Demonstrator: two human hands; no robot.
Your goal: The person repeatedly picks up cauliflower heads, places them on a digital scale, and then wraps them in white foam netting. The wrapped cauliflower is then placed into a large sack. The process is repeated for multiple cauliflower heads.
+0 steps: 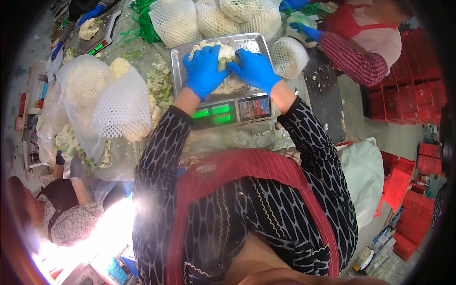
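Both hands wear blue gloves and rest over cauliflower pieces (226,52) on the steel pan of a digital scale (256,40). My left hand (204,71) lies on the pieces at the left, fingers bent over a floret. On the right, my right hand (255,71) has its thumb and fingers at the pale stem between the hands. How firmly either hand grips is hidden. Green digits glow on the scale's display. Behind the pan stand several cauliflowers in white foam nets (174,21). Just right of it lies another foam net (289,57).
Netted cauliflowers and a plastic bag (83,76) lie at the left, with leaf and floret scraps (159,82) beside the scale. A co-worker's gloved hand (307,32) is at the upper right. Another worker handles cauliflower on a second scale (107,35). Red crates (409,85) stand right.
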